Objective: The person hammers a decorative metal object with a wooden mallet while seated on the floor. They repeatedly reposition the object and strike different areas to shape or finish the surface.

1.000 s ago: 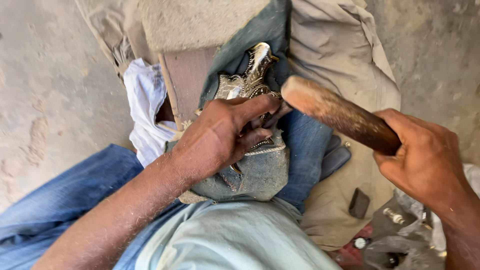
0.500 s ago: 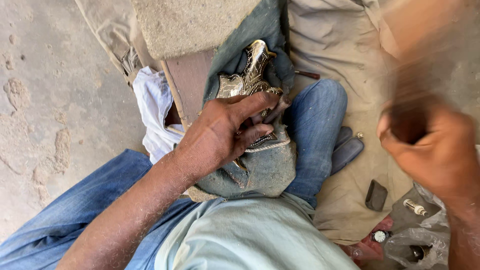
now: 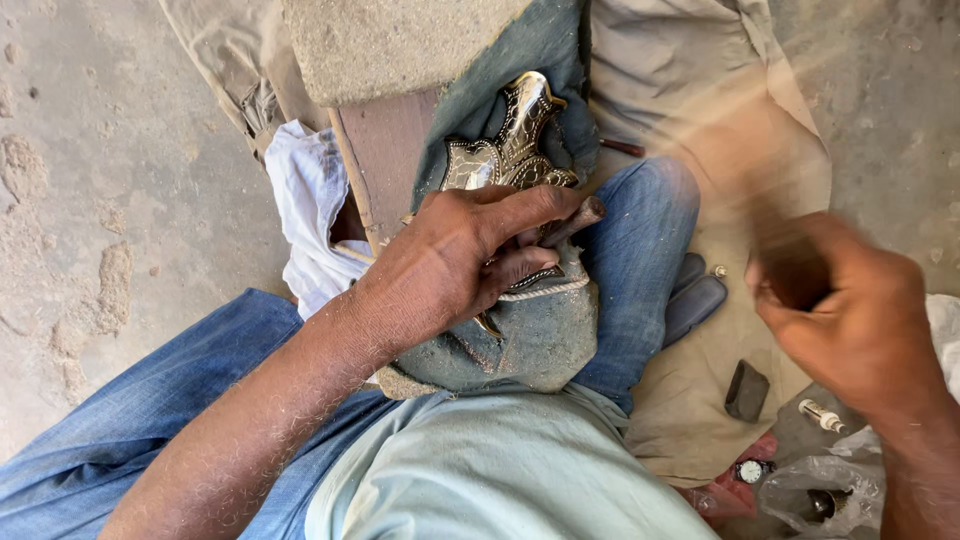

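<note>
Head view: looking down at a seated person's lap and both bare hands.
Left hand [image 3: 450, 270]: centre of the frame, fingers curled shut around a short metal punch [image 3: 572, 220], its tip set on the metal piece.
Metal piece [image 3: 510, 145]: ornate, silver and gold, upper centre, lying on a grey-blue cloth pad [image 3: 540, 340] over the knee.
Right hand [image 3: 850, 320]: right of the frame, closed in a fist around a wooden handle [image 3: 790, 270], which is blurred.
Jeans [image 3: 640, 260]: blue, bent knee just right of the pad.
White rag [image 3: 310, 220]: left of the pad, beside a wooden block [image 3: 385, 160].
Beige cloth [image 3: 700, 400]: on the floor at right, with a small dark block [image 3: 746, 390] on it.
Floor [image 3: 100, 150]: bare concrete, left side.
</note>
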